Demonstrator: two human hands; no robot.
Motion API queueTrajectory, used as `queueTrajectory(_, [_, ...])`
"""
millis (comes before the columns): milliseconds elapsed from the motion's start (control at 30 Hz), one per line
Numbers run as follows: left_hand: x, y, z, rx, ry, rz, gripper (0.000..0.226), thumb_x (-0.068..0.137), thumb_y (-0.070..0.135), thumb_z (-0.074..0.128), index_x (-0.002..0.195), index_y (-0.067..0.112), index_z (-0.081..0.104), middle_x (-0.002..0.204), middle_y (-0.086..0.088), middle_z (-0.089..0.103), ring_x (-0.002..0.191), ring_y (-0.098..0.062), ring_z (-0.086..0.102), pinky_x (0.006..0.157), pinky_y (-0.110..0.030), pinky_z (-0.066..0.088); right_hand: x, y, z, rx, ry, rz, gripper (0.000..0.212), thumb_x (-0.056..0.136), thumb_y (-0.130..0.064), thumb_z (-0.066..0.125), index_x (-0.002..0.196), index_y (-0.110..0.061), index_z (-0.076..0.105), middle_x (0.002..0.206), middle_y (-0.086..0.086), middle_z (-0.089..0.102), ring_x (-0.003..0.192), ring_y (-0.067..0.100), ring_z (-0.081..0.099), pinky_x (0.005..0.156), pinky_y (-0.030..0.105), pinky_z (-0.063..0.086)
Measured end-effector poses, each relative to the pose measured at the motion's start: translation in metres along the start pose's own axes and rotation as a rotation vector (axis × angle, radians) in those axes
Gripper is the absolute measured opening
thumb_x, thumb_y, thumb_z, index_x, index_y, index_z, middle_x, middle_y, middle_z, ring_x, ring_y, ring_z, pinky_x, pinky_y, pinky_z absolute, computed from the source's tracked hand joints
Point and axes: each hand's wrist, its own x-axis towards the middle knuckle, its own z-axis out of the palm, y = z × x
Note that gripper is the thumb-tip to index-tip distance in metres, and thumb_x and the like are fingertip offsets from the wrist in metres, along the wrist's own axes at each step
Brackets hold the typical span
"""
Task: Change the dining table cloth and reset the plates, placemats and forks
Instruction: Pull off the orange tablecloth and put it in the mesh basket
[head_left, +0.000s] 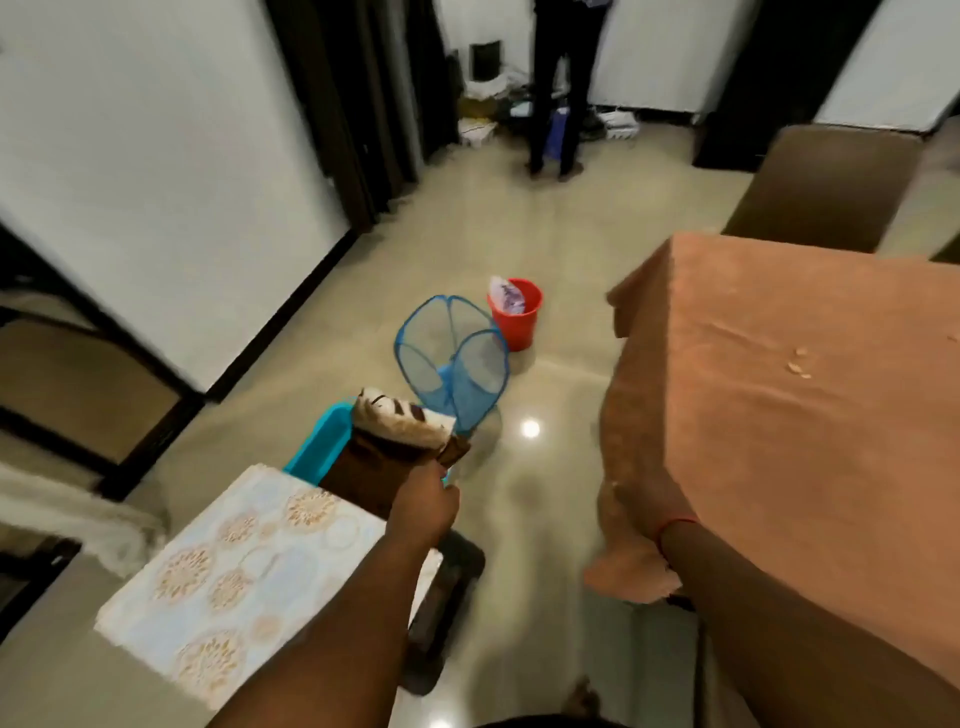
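An orange tablecloth (779, 395) covers the dining table at the right, with a few crumbs (799, 365) on it. My right hand (641, 512) grips its near-left hanging corner, and the fingers are mostly buried in the fabric. My left hand (425, 506) reaches forward and holds a brown folded cloth (363, 470) topped by a cream-and-brown striped piece (400, 427). A folded pale blue cloth with round gold patterns (234, 571) lies at the lower left, beside my left forearm. No plates, placemats or forks are in view.
A teal tub (316, 448) sits under the brown cloth. On the glossy floor ahead stand a blue mesh hamper (452, 358) and a red bucket (517, 314). A person (561, 93) stands at the back. Chairs flank the scene at the left (78, 374) and behind the table (821, 192).
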Motion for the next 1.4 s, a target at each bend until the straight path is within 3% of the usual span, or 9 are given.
queueTrajectory(67, [0.016, 0.072, 0.032, 0.08, -0.059, 0.16, 0.023, 0.093, 0.023, 0.057, 0.109, 0.007, 0.06, 0.113, -0.015, 0.063, 0.107, -0.033, 0.059, 0.087, -0.036, 0.044, 0.01, 0.046, -0.04, 0.053, 0.032, 0.081, 0.056, 0.096, -0.021, 0.055, 0.146, -0.004, 0.038, 0.145, 0.024, 0.043, 0.129, 0.039, 0.047, 0.105, 0.039, 0.04])
queueTrajectory(167, [0.029, 0.145, 0.072, 0.182, -0.132, 0.319, 0.032, 0.094, 0.026, 0.058, 0.118, 0.005, 0.058, 0.12, -0.016, 0.06, 0.111, -0.031, 0.057, 0.093, -0.037, 0.046, 0.012, 0.094, -0.073, 0.154, 0.107, 0.175, 0.059, 0.098, -0.026, 0.054, 0.149, -0.006, 0.033, 0.152, 0.017, 0.036, 0.135, 0.036, 0.042, 0.111, 0.04, 0.037])
queueTrajectory(333, [0.032, 0.228, 0.126, 0.323, -0.214, 0.529, 0.049, 0.095, 0.041, 0.055, 0.135, 0.014, 0.051, 0.133, -0.009, 0.055, 0.119, -0.028, 0.054, 0.099, -0.042, 0.047, 0.008, 0.152, -0.106, 0.239, 0.185, 0.297, 0.058, 0.099, -0.025, 0.052, 0.15, -0.007, 0.032, 0.154, 0.014, 0.034, 0.135, 0.033, 0.042, 0.112, 0.039, 0.037])
queueTrajectory(467, [0.039, 0.286, 0.168, 0.427, -0.281, 0.687, 0.051, 0.091, 0.049, 0.053, 0.131, 0.017, 0.051, 0.128, -0.007, 0.056, 0.118, -0.03, 0.055, 0.095, -0.045, 0.049, 0.002, 0.203, -0.115, 0.29, 0.235, 0.442, 0.058, 0.098, -0.026, 0.052, 0.15, -0.01, 0.033, 0.153, 0.013, 0.034, 0.133, 0.034, 0.044, 0.109, 0.041, 0.04])
queueTrajectory(667, [0.066, 0.353, 0.223, 0.551, -0.397, 0.889, 0.048, 0.096, 0.044, 0.049, 0.136, 0.017, 0.047, 0.138, -0.006, 0.051, 0.123, -0.027, 0.05, 0.098, -0.038, 0.045, 0.013, 0.252, -0.128, 0.319, 0.311, 0.616, 0.056, 0.099, -0.028, 0.049, 0.15, -0.013, 0.032, 0.154, 0.009, 0.033, 0.134, 0.032, 0.042, 0.108, 0.042, 0.041])
queueTrajectory(900, [0.136, 0.435, 0.271, 0.619, -0.499, 1.075, 0.04, 0.096, 0.038, 0.05, 0.13, 0.018, 0.052, 0.13, -0.006, 0.054, 0.118, -0.028, 0.052, 0.097, -0.041, 0.047, 0.068, 0.245, -0.142, 0.405, 0.413, 0.76, 0.05, 0.098, -0.024, 0.047, 0.146, -0.013, 0.04, 0.149, 0.009, 0.04, 0.132, 0.03, 0.043, 0.109, 0.04, 0.039])
queueTrajectory(1200, [0.189, 0.502, 0.313, 0.795, -0.59, 1.282, 0.045, 0.095, 0.031, 0.049, 0.139, 0.024, 0.045, 0.131, -0.007, 0.049, 0.118, -0.029, 0.051, 0.095, -0.044, 0.048, 0.105, 0.202, -0.139, 0.456, 0.521, 0.868, 0.045, 0.099, -0.022, 0.047, 0.143, -0.015, 0.045, 0.144, 0.005, 0.045, 0.129, 0.024, 0.045, 0.109, 0.033, 0.039])
queueTrajectory(1400, [0.179, 0.538, 0.352, 0.828, -0.495, 1.44, 0.041, 0.095, 0.032, 0.049, 0.136, 0.029, 0.046, 0.135, -0.011, 0.046, 0.114, -0.032, 0.053, 0.091, -0.042, 0.048, 0.094, 0.218, -0.131, 0.416, 0.641, 0.977, 0.038, 0.098, -0.021, 0.047, 0.136, -0.018, 0.053, 0.136, 0.002, 0.055, 0.123, 0.022, 0.051, 0.105, 0.033, 0.044])
